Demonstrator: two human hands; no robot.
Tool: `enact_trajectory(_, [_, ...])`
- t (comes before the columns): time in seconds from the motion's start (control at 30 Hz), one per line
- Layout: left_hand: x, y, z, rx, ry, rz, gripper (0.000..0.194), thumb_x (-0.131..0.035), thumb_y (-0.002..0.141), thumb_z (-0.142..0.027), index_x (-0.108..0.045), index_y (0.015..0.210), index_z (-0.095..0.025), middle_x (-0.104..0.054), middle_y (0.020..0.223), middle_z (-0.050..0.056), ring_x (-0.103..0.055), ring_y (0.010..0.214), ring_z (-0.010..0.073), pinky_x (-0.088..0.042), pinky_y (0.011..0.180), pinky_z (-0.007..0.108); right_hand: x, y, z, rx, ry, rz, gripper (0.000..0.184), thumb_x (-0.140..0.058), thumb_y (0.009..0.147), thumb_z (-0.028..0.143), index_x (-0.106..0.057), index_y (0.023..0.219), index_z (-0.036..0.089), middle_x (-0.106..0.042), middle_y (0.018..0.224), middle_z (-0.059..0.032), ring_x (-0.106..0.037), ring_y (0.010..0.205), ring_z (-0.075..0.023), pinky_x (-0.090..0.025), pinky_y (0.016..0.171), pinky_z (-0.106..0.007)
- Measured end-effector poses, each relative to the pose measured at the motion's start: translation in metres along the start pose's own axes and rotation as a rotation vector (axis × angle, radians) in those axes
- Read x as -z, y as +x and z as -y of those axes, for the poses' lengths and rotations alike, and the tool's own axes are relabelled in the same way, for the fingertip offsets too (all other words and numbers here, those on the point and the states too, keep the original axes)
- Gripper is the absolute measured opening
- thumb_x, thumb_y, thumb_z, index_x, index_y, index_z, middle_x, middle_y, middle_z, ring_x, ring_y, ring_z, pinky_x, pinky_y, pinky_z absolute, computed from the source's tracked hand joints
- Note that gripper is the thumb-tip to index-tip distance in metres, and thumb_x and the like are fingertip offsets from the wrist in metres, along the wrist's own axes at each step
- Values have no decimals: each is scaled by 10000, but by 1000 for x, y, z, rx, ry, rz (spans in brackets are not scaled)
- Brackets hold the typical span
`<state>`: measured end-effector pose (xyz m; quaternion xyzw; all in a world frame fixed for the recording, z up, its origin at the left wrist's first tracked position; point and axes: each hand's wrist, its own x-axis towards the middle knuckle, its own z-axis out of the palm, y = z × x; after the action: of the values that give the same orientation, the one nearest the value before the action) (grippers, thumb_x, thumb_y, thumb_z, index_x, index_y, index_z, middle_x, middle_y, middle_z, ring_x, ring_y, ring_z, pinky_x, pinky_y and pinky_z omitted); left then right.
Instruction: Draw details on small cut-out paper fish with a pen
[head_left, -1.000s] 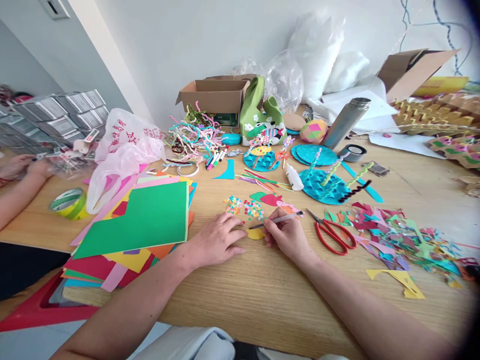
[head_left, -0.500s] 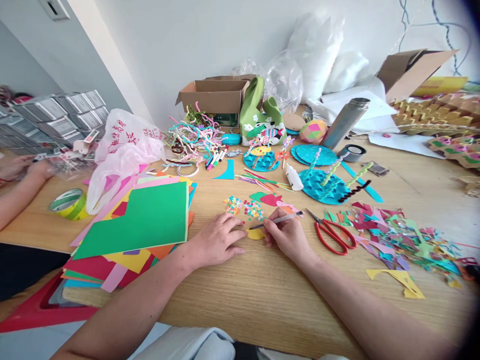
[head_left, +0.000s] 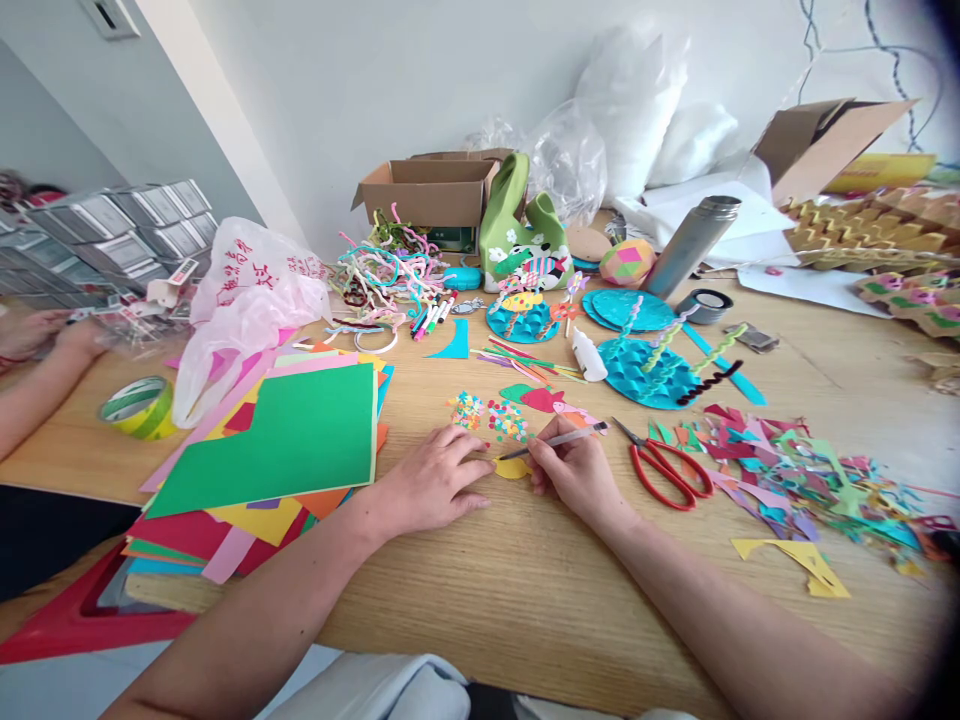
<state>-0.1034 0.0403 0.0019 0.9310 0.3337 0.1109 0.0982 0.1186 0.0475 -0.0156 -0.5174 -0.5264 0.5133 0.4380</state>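
Note:
My right hand (head_left: 576, 470) is closed round a slim pen (head_left: 576, 435) with a greyish barrel, its tip at the upper edge of a small yellow paper cutout (head_left: 511, 468). Flat on the table, my left hand (head_left: 444, 480) has its fingers apart, the fingertips at the left end of that cutout. Just beyond lie two little heaps of confetti (head_left: 508, 420) and several paper fish, among them a red fish (head_left: 541, 399). To the right of my right hand rest red-handled scissors (head_left: 670, 470), partly spread. Part of the yellow cutout is hidden by my right fingers.
Coloured paper sheets (head_left: 300, 430) pile up at left, beside yellow-green tape (head_left: 137, 408). Paper scraps (head_left: 802, 470) spread at right. Farther back are a white glue bottle (head_left: 589, 356), blue discs with pipe cleaners (head_left: 649, 378) and a steel flask (head_left: 694, 245). Another person's hands (head_left: 56, 335) are far left.

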Motion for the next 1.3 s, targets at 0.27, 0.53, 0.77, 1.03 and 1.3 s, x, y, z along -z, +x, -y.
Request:
enact_trajectory(0.27, [0, 0, 0, 3, 2, 1, 374, -700, 879, -362, -656, 1205, -186, -590, 1263, 110, -467, 1237, 284, -428, 1080, 469, 0, 0, 1, -1, 1, -3, 322, -691, 752, 484, -472, 703, 254, -585, 488, 33, -545, 356, -146, -445, 336, -248])
enact_trajectory(0.53, [-1, 0, 0, 0, 6, -1, 378, -694, 883, -374, -653, 1209, -185, -590, 1258, 108, -467, 1233, 285, -429, 1075, 462, 0, 0, -2, 3, 8, -9, 285, -686, 762, 433, -476, 707, 248, -586, 485, 34, -542, 352, -140, -436, 338, -237])
enact_trajectory(0.77, [0, 0, 0, -4, 7, -5, 379, -698, 881, -369, -658, 1204, -176, -593, 1258, 110, -469, 1229, 285, -428, 1078, 462, 0, -1, 0, 7, 17, -7, 263, -677, 756, 400, -471, 700, 247, -585, 477, 37, -531, 340, -132, -430, 335, -231])
enact_trajectory(1.03, [-1, 0, 1, -12, 13, -14, 380, -696, 882, -377, -657, 1205, -181, -594, 1260, 107, -475, 1225, 277, -428, 1080, 459, 0, 0, -2, 2, 5, -7, 257, -666, 757, 398, -466, 702, 246, -582, 449, 41, -528, 328, -133, -419, 332, -222])
enact_trajectory(1.3, [-1, 0, 0, -11, 17, -9, 385, -698, 881, -376, -656, 1207, -177, -593, 1256, 106, -474, 1224, 276, -425, 1082, 452, 0, 0, -2, 1, 9, -5, 238, -667, 756, 371, -470, 700, 250, -592, 463, 36, -534, 332, -136, -423, 334, -226])
